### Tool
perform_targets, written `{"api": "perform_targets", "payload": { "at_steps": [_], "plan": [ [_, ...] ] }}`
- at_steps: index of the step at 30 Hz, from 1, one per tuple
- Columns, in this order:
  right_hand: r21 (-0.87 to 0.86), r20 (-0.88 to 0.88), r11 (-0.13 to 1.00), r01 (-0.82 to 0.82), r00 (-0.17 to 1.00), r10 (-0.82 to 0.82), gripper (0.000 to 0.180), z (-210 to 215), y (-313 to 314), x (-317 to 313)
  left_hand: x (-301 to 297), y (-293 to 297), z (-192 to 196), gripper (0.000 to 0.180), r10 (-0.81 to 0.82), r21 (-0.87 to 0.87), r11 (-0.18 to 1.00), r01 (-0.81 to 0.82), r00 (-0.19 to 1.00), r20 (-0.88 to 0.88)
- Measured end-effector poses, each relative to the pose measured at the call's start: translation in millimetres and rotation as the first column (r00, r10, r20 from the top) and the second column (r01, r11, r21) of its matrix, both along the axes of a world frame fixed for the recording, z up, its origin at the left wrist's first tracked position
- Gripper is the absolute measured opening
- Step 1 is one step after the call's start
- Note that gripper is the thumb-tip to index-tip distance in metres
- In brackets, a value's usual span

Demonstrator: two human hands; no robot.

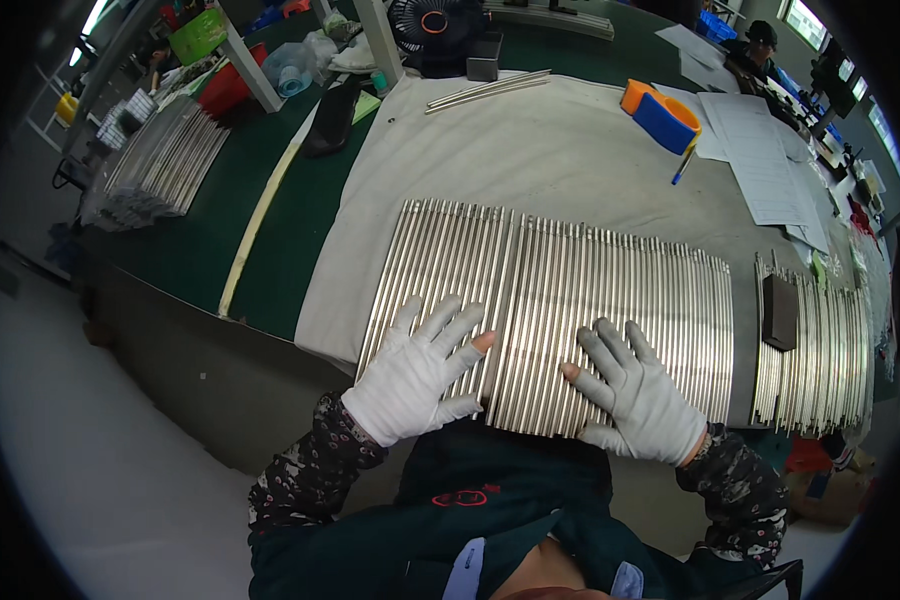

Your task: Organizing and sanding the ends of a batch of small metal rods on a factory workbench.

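Note:
Many shiny metal rods (610, 290) lie side by side on a pale cloth, split by a narrow gap into a smaller left group (440, 250) and a wider right one. My left hand (410, 370), in a white glove with one bare fingertip, rests flat with fingers spread over the near part of the left group. The gloved right hand (640, 395) lies spread on the near part of the right group, its fingers pointing away from me. Neither hand grips a rod. The far ends of the rods form a slightly slanting line.
At the right, another pile of rods (825, 350) carries a dark block (779, 313). Farther back are a blue and orange tape dispenser (662, 118), a pen (683, 165), paper sheets (755, 150), loose rods (490, 90) and a fan (435, 30). Bundled rods (165, 160) lie left; a person (758, 50) sits far right.

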State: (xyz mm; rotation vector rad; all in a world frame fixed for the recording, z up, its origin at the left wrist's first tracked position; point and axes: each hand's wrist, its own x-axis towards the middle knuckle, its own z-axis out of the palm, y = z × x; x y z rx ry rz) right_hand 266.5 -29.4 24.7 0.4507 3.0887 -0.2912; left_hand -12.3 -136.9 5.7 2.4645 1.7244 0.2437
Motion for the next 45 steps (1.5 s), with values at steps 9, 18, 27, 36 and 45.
{"api": "perform_targets", "payload": {
  "at_steps": [9, 18, 27, 36, 45],
  "plan": [
    [-0.053, -0.079, 0.968, -0.243, 0.968, 0.239, 0.075, -13, 14, -75, -64, -21, -8, 0.074, 0.112, -0.021, 0.993, -0.113, 0.993, -0.038],
    [0.014, -0.168, 0.939, -0.344, 0.925, 0.341, 0.071, -22, 5, -160, -125, -29, -11, 0.087, 0.316, -0.077, 0.946, -0.315, 0.843, 0.435],
    [-0.061, -0.234, 0.952, -0.299, 0.932, 0.278, 0.071, 20, 4, -119, -127, -25, -19, 0.089, 0.283, -0.009, 0.951, -0.31, 0.857, 0.431],
    [0.128, -0.118, 0.847, 0.515, 0.856, -0.503, 0.077, -15, 10, 97, -128, -26, -18, 0.092, 0.299, -0.037, 0.946, -0.322, 0.822, 0.484],
    [0.036, -0.137, 0.932, 0.361, 0.925, -0.353, 0.078, -21, 0, 38, -135, -26, -24, 0.1, 0.342, -0.051, 0.928, -0.369, 0.789, 0.51]
  ]
}}
